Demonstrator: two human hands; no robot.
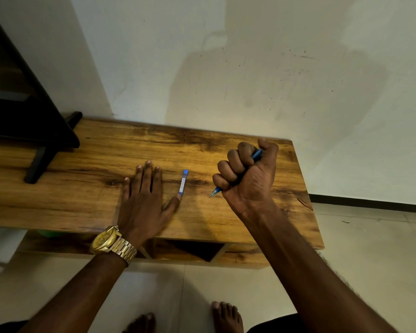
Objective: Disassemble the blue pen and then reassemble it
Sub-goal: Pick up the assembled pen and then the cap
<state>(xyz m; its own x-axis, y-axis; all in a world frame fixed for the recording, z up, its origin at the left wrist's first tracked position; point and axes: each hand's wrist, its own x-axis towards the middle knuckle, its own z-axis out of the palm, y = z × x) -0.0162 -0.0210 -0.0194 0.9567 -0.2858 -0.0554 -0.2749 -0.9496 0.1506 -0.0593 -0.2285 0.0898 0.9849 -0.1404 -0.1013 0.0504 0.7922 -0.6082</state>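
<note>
My right hand [246, 175] is closed in a fist around the blue pen [216, 191]. The pen's tip pokes out below the fist toward the wooden table [82, 193], and its other end shows above the thumb. A loose blue and clear pen cap [183, 181] lies on the table between my hands. My left hand [144, 195] rests flat on the table with fingers spread, and its thumb tip touches the cap's near end.
A black stand [41, 131] sits on the table's far left. A wall runs behind the table, whose right edge ends just past my right hand. A shelf opening [192, 249] lies under the tabletop. My bare feet are on the tiled floor below.
</note>
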